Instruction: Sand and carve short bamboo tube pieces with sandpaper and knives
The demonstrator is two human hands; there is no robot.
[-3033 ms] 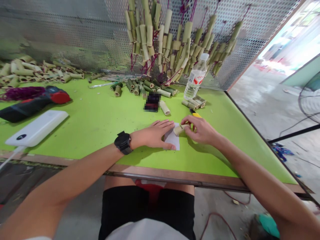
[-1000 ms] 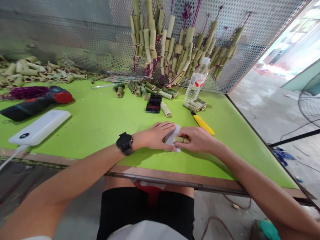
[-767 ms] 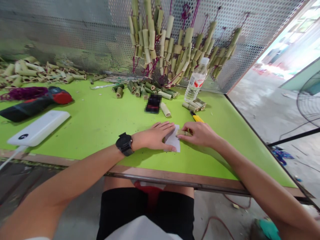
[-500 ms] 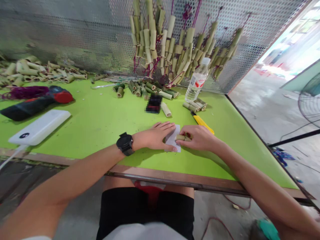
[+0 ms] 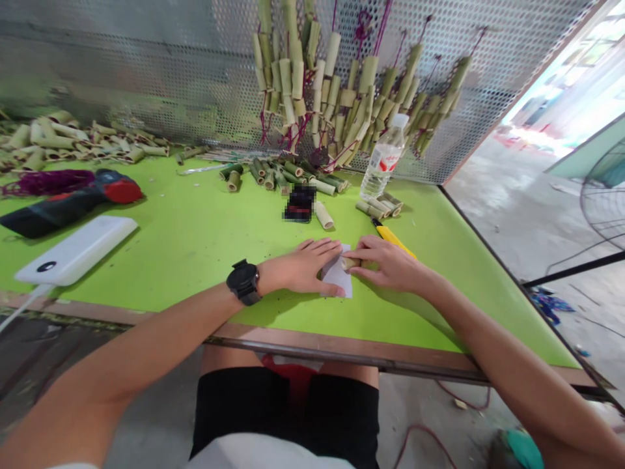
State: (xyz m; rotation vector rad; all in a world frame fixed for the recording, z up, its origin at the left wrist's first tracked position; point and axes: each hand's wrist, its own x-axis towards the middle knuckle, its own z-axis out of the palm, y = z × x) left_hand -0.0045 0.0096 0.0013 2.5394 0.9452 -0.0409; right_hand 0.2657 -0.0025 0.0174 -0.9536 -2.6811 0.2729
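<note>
Flat on the green tabletop, my left hand (image 5: 312, 266) presses the left part of a small white sheet (image 5: 344, 285), thumb and fingers spread. My right hand (image 5: 388, 262) grips a short bamboo tube (image 5: 349, 263) from the right, its near end resting over the sheet. Most of that tube is hidden under my fingers. Just behind my right hand lies a yellow utility knife (image 5: 394, 240). Another pale bamboo tube (image 5: 323, 215) lies beyond the sheet, beside a dark blurred-out object (image 5: 299, 203).
A water bottle (image 5: 383, 159) stands at the back right by several cut tubes (image 5: 378, 206). On the left are a white power bank (image 5: 78, 249), a black and red power tool (image 5: 73, 202) and a bamboo pile (image 5: 53, 138). Strung bamboo pieces (image 5: 342, 98) hang on the mesh.
The fingers of my right hand have shifted further over the bamboo tube and straightened slightly, covering more of it. My left hand stays in place on the sheet.
</note>
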